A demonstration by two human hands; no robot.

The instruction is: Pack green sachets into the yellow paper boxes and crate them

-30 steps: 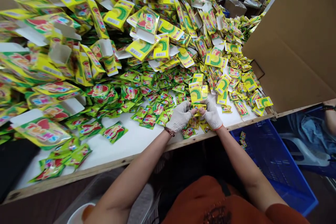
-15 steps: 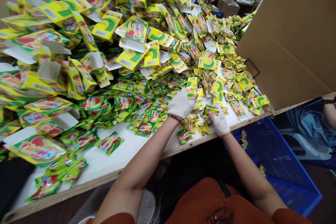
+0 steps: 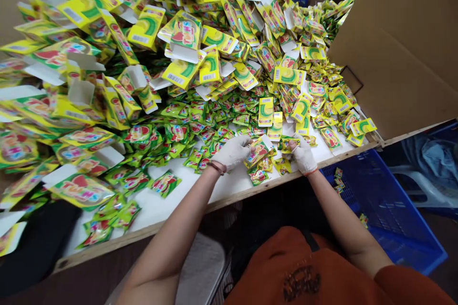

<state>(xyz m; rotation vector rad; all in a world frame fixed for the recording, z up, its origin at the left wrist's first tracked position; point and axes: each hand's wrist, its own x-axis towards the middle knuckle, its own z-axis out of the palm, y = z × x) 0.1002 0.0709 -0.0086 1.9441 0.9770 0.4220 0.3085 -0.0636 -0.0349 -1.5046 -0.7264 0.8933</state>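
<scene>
My left hand, in a white knit glove, is closed on a small yellow-green carton held just above the white table near its front edge. Beside it my right hand, also gloved, pinches a bunch of small green sachets. A few loose sachets lie on the table right under both hands. Many more green-red sachets spread out beyond my left hand.
A huge heap of open yellow cartons covers the table's far and left parts. A big brown cardboard sheet stands at the right. A blue plastic crate holding a few sachets sits on the floor below the table's right end.
My left hand has picked a small carton off the pile and drawn it back toward my right hand, which still holds the sachets. The view has shifted slightly.
</scene>
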